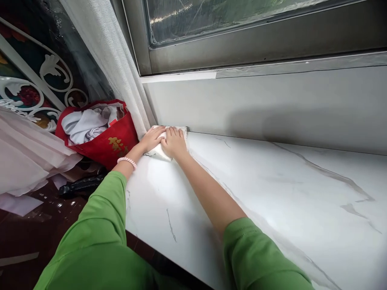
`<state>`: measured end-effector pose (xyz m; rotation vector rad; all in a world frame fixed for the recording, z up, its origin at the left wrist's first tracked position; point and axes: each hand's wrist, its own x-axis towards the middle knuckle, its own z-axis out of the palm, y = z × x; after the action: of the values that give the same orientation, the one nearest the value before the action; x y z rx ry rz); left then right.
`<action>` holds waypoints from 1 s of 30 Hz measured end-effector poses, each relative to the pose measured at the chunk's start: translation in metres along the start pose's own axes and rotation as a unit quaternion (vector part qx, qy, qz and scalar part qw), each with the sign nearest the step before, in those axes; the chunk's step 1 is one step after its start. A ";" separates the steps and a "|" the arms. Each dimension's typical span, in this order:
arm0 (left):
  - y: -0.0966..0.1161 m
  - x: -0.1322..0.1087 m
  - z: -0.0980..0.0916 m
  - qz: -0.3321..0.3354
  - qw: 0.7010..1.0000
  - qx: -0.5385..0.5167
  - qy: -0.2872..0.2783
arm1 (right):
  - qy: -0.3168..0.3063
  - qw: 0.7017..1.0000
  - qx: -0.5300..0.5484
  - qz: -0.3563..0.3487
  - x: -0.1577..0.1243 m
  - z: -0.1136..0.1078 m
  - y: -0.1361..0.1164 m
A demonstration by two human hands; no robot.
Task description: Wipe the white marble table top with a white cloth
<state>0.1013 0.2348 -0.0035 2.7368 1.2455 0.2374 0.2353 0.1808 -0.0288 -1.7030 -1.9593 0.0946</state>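
A pale cloth (163,152) lies bunched at the far left corner of the white marble-patterned surface (211,181), against the wall and beside the curtain. My left hand (152,139) lies on the cloth's left part, fingers stretched toward the right. On its right part rests my right hand (174,143), palm down, with its fingers laid flat over the fabric and pointing at the wall. The two hands touch or nearly touch at the thumb. A pink beaded band (127,161) circles my left wrist.
A red bag (121,139) stuffed with light fabric stands left of the surface, beside a white curtain (116,52). A metal window frame (242,48) runs above the wall. Black items (81,186) lie lower left, past the surface's edge.
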 end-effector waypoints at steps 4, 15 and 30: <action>-0.005 0.020 0.002 0.008 1.000 -0.001 0.003 | 0.010 1.000 -0.001 0.006 0.013 0.003 0.010; 0.007 0.010 0.002 -0.019 1.000 0.017 -0.009 | -0.006 1.000 -0.002 0.005 0.000 -0.002 0.009; 0.075 -0.116 0.000 0.058 0.998 -0.012 -0.027 | 0.004 0.997 -0.054 -0.058 -0.142 -0.040 -0.035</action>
<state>0.0812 0.0988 -0.0003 2.7799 1.0644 0.1877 0.2298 0.0295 -0.0296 -1.6483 -2.0872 -0.0616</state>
